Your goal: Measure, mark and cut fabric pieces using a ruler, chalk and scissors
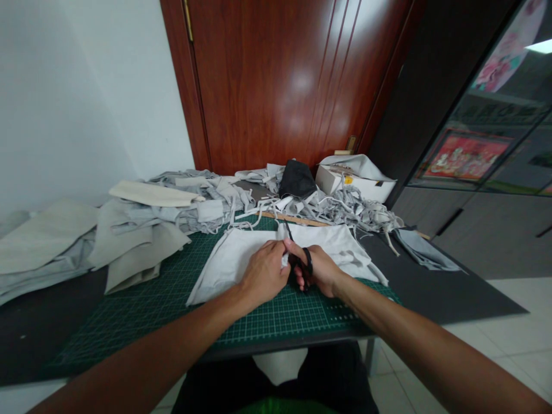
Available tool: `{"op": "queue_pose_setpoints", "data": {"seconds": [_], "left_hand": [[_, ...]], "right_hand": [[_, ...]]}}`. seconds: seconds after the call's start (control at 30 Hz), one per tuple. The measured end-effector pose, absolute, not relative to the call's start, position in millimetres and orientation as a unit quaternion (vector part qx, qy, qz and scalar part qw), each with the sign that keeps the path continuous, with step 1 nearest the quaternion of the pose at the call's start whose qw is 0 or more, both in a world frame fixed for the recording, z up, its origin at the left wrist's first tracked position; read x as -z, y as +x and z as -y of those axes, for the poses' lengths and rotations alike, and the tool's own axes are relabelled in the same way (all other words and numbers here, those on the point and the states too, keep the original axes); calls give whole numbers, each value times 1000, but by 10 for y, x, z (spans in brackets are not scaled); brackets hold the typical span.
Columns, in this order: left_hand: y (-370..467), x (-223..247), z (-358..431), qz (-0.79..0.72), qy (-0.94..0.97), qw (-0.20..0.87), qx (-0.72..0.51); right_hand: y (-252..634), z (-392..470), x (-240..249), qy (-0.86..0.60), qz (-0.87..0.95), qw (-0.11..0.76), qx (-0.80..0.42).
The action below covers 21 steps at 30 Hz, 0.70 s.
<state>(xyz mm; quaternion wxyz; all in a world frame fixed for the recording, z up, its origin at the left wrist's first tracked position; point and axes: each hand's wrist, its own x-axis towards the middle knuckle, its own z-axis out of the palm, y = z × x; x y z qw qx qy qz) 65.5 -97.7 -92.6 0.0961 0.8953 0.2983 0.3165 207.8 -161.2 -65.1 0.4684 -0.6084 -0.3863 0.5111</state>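
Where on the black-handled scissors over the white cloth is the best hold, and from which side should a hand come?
Probably the black handle loops of the scissors, from the near right, as the right hand has them. The slim blades point away from the person, so fingers stay behind them; the left hand crowds the left side.

Dark, near-black legwear (340,379) is worn on both legs; its cut is hidden. Green clothing (284,406) is glimpsed at the bottom edge. Forearms (401,322) and hands (265,270) are seen bare.
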Motion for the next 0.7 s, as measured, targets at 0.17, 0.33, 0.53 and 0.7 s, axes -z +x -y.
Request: {"op": "queue_pose_setpoints", "data": {"seconds": [0.17,0.33,0.53,0.7], "left_hand": [[650,925,968,-284,903,105,-306],[640,922,971,-279,904,106,-305],[642,910,981,-278,905,104,-306],[639,920,979,-265,908,105,-306]], "right_hand": [[2112,1568,611,-617,380,455,-518],[2136,1552,592,-619,380,449,-520],[2129,1554,616,-611,374,473,-513],[2132,1556,653,-605,377,496,-496]]}}
